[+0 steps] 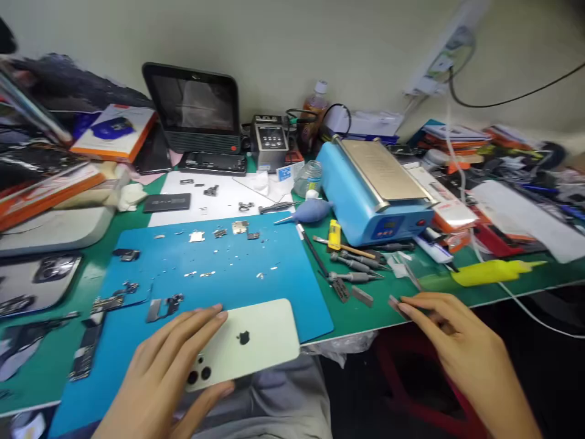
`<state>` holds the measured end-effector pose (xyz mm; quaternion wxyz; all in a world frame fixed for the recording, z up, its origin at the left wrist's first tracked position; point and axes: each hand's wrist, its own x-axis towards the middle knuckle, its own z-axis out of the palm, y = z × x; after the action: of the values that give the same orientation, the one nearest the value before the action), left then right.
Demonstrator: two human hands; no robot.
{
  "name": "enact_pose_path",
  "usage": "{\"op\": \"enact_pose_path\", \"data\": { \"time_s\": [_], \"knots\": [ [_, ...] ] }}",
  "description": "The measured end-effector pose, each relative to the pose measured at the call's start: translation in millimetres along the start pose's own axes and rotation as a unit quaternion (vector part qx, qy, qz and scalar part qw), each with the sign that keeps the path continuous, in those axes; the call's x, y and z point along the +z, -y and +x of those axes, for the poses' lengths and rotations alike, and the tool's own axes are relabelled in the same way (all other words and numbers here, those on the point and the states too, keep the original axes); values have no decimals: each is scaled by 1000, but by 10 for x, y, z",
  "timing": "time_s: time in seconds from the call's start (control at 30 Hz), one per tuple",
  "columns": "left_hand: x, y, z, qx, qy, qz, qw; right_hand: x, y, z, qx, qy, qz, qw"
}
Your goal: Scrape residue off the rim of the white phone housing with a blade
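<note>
My left hand [167, 350] grips a pale green smartphone [265, 335] by its camera end, thumb below and fingers above. Its back with the dark apple logo faces up, and it is held at the front edge of the blue mat [237, 268]. My right hand [461, 335], over the table's front edge, pinches a small flat greyish piece [393, 302] between thumb and fingertips; its exact kind is unclear. Close to that hand lie a small grey metal block [362, 297], a dark flat piece [340, 289] and several grey screwdrivers [359, 276].
Small phone parts [196, 236] are scattered on the mat. A blue heated machine [356, 201] stands behind, beside a blue air blower [313, 211]. On the right lies a yellow bottle [487, 272]. Another phone [31, 280] lies left; a screen device [194, 110] stands at the back.
</note>
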<state>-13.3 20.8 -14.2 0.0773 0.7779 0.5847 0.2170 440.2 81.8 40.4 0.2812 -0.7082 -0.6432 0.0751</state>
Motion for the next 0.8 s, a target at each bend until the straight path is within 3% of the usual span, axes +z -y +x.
{"op": "enact_pose_path", "data": {
  "time_s": [0.13,0.23,0.4,0.6,0.8],
  "knots": [
    [-83,-99,25,-29,24,9,999,-34,29,128,-12,3,19,1000],
    [-99,-86,49,-15,17,26,999,-19,68,122,-6,-5,14,1000],
    [-53,32,71,44,-20,44,998,131,249,-102,36,-122,3,992],
    [19,79,41,68,-40,27,997,425,638,-132,-46,-36,43,997],
    [154,149,4,71,-75,2,995,631,675,-12,-84,-49,12,995]
  ]
}}
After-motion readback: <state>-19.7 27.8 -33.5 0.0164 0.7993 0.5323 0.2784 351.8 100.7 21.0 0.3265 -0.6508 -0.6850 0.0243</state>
